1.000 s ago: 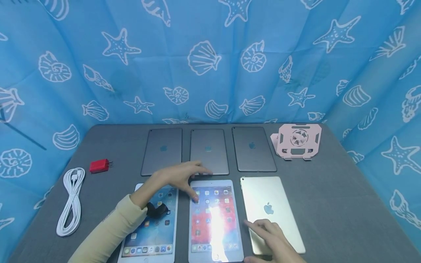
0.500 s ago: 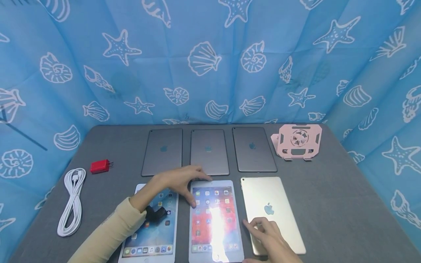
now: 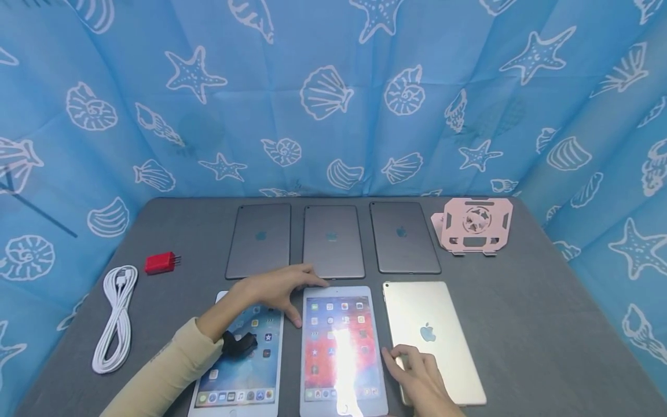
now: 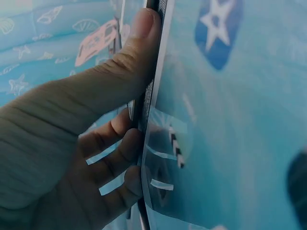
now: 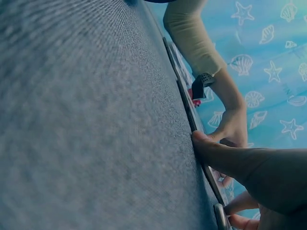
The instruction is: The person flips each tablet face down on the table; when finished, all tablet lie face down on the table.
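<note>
A white-framed tablet [image 3: 319, 324] lies screen up in the middle of the front row, its home screen lit on a red and blue background. At its top left corner is my left hand [image 3: 268, 291], fingertips right at the top edge and thumb just off the left side. My right hand [image 3: 424, 379] bends over the gold tablet [image 3: 432, 313], its forefinger at the middle tablet's right edge. In the right wrist view the right thumb [image 5: 211, 146] reaches the near edge. Under my left forearm lies another white tablet [image 3: 237, 379], also lit, partly covered by the sleeve.
Several grey tablets, one of them dark [image 3: 403, 237], lie face down in a back row. At the right end stands a pink stand [image 3: 476, 226]. A red charger plug [image 3: 160, 263] and a coiled white cable [image 3: 118, 324] lie on the left. A blue curtain [image 3: 333, 133] closes off the back.
My left thumb has slid left off the middle tablet's screen, and its fingers have come down to the top edge. The right hand has shifted slightly left. The tablets have hardly moved.
</note>
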`<state>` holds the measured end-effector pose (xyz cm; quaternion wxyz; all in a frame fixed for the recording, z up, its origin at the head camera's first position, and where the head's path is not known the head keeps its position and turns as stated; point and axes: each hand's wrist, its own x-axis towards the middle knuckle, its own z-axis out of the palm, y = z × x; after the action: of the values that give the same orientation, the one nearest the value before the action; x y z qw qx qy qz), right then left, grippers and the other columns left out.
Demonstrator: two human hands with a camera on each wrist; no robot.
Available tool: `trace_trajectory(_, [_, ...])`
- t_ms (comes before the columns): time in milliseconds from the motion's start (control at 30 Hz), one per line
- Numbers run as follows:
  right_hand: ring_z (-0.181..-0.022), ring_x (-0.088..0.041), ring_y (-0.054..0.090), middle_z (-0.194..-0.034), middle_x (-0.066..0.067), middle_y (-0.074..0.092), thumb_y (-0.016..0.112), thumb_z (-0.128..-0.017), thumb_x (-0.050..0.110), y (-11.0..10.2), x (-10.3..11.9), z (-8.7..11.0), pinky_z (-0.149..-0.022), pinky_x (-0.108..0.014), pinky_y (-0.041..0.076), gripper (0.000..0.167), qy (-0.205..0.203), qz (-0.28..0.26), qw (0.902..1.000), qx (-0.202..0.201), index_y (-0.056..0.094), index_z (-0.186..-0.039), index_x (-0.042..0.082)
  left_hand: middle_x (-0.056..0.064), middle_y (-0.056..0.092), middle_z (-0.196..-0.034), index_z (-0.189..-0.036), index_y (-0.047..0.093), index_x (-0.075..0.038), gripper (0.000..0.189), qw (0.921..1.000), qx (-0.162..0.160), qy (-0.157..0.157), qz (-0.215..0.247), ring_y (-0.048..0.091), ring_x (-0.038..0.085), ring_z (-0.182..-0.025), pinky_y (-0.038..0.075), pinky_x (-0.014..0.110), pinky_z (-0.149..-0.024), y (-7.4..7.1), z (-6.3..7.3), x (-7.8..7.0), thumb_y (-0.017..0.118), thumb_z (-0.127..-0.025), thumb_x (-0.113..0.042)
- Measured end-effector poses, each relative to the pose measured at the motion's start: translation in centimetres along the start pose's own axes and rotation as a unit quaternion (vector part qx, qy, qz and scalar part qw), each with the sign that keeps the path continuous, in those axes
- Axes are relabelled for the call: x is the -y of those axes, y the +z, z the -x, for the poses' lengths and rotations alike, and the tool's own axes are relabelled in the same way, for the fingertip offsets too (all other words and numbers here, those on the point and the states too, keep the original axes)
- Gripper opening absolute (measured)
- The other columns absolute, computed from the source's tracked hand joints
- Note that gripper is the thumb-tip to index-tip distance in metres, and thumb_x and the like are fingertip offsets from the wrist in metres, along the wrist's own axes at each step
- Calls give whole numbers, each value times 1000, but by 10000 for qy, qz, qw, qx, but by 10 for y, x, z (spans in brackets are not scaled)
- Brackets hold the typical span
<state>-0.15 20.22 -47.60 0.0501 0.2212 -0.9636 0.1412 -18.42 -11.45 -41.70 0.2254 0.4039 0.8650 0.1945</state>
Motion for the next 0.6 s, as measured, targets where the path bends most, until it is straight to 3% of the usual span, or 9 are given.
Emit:
trace_trajectory(133, [-96, -8, 28, -121, 6, 39, 75, -74, 74, -1, 3, 1, -77, -24, 26, 94, 189, -327, 9981, 495, 65, -136, 3, -4, 54, -117, -149, 54, -23, 96, 9999, -30, 37, -105, 47, 9, -97, 44, 23, -83, 0, 0, -3, 96, -65, -45])
trace_trajectory(333, [-101, -16, 33, -126, 3, 42, 84, -69, 63, -5, 3, 0, -80, -29, 27, 96, 310, -1002, 9922, 668, 61, -140, 3, -3, 54, -118, -151, 52, -25, 104, 9994, -44, 59, -338, 47, 9, -94, 43, 23, -79, 2, -3, -5, 97, -60, -49])
trace_trajectory(467, [-110, -25, 34, -132, 0, 42, 91, -69, 49, -8, 4, -3, -85, -33, 27, 95, 707, -1784, 9754, 1088, 56, -146, 6, -2, 55, -120, -151, 52, -24, 106, 9991, -69, 69, -423, 49, 10, -94, 45, 25, -80, 3, -6, -7, 98, -58, -47])
trace_trajectory(600, [-115, -16, 32, -132, -3, 45, 97, -65, 35, -7, 4, -3, -86, -32, 24, 97, 683, -2492, 9617, 918, 55, -146, 4, -1, 55, -122, -150, 52, -24, 107, 9990, -90, -21, -428, 50, 11, -95, 45, 26, -80, 3, -7, -9, 100, -57, -45])
